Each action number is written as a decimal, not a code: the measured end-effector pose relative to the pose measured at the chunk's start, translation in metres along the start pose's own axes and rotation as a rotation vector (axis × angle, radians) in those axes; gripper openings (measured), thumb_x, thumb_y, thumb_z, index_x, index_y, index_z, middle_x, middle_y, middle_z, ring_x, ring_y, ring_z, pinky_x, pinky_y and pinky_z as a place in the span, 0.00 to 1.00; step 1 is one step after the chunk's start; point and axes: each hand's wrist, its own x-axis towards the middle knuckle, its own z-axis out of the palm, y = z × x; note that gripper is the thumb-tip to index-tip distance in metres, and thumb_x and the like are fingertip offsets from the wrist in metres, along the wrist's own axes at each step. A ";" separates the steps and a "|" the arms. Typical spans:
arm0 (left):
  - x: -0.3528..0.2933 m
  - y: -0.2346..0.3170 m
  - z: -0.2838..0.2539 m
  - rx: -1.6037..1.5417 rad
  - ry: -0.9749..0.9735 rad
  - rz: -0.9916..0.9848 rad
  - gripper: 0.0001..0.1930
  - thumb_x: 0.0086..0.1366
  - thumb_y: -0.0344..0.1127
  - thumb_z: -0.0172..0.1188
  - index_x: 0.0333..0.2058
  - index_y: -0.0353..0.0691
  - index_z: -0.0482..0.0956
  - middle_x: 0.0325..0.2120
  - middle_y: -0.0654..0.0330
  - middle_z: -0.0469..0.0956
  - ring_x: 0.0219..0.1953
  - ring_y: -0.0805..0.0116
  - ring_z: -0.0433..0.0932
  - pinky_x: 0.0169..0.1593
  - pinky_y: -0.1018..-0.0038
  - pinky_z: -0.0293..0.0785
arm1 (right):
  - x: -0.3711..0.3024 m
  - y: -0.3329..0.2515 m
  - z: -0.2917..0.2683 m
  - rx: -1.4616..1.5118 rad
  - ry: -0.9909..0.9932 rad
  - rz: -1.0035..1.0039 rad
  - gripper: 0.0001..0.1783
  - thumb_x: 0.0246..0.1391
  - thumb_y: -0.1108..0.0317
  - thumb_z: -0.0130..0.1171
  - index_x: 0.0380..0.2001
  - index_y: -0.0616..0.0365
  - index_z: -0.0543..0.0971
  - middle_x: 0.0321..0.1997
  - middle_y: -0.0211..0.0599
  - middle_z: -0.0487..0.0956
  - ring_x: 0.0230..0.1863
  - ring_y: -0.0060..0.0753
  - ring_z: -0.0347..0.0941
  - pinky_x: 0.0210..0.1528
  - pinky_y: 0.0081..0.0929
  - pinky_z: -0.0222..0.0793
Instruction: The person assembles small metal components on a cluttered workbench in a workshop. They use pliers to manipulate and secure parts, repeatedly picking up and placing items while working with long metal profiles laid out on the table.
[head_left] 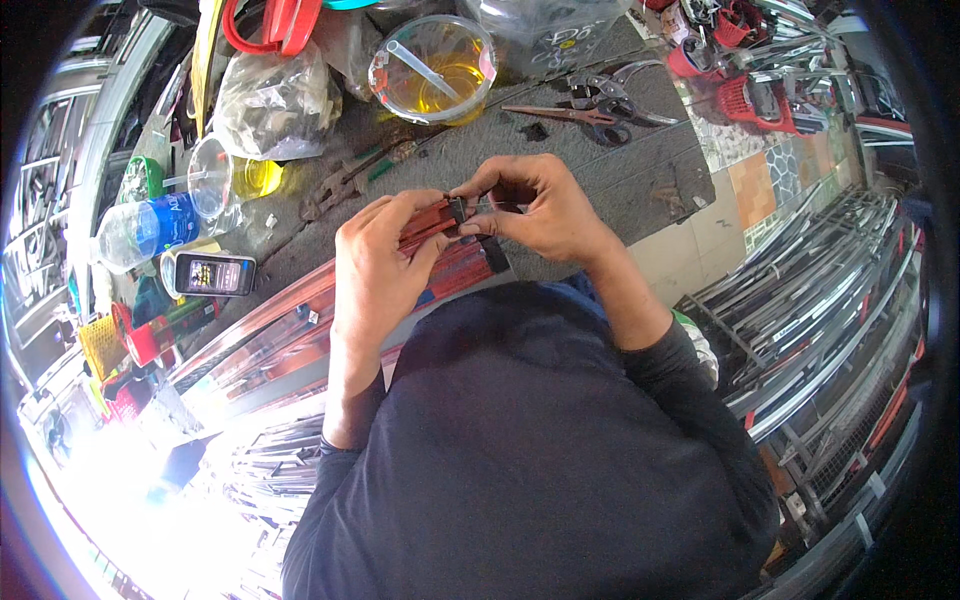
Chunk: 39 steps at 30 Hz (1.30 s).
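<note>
My left hand (pixel 375 255) is closed around the end of a reddish-brown channel bar (pixel 425 226), held above the table edge in front of my chest. At that end sits a small black end piece (pixel 459 209), touching the bar. My right hand (pixel 545 208) pinches the black piece between thumb and fingers; how far it sits inside the bar is hidden. Beneath my hands, more long reddish-brown bars (pixel 285 300) lie slanting toward the lower left.
Beyond my hands are pliers (pixel 330 192), scissors (pixel 575 117) and a clear tub (pixel 400 108) of yellow liquid. A plastic bag (pixel 275 105), water bottle (pixel 125 238) and phone (pixel 214 275) stand or lie at left. Metal profiles (pixel 810 320) are stacked at right, near red baskets (pixel 755 105).
</note>
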 end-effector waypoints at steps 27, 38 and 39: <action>-0.005 0.010 -0.025 -0.059 -0.151 -0.032 0.19 0.60 0.28 0.80 0.49 0.34 0.87 0.38 0.48 0.90 0.43 0.53 0.93 0.48 0.65 0.87 | -0.004 -0.017 -0.001 0.146 -0.111 -0.012 0.17 0.63 0.70 0.79 0.53 0.64 0.90 0.46 0.36 0.92 0.49 0.23 0.87 0.57 0.27 0.84; -0.019 0.019 -0.026 -0.070 -0.034 0.030 0.19 0.60 0.25 0.80 0.49 0.30 0.88 0.39 0.48 0.90 0.43 0.55 0.93 0.48 0.66 0.87 | -0.015 -0.035 0.014 0.044 -0.036 -0.108 0.15 0.65 0.71 0.76 0.53 0.62 0.91 0.46 0.36 0.92 0.48 0.23 0.87 0.54 0.26 0.85; -0.020 0.019 -0.026 -0.078 -0.036 0.031 0.19 0.59 0.25 0.80 0.49 0.30 0.88 0.39 0.48 0.90 0.43 0.55 0.93 0.48 0.66 0.87 | -0.017 -0.036 0.014 0.033 -0.046 -0.098 0.15 0.65 0.71 0.77 0.53 0.63 0.91 0.46 0.36 0.92 0.48 0.23 0.87 0.54 0.26 0.85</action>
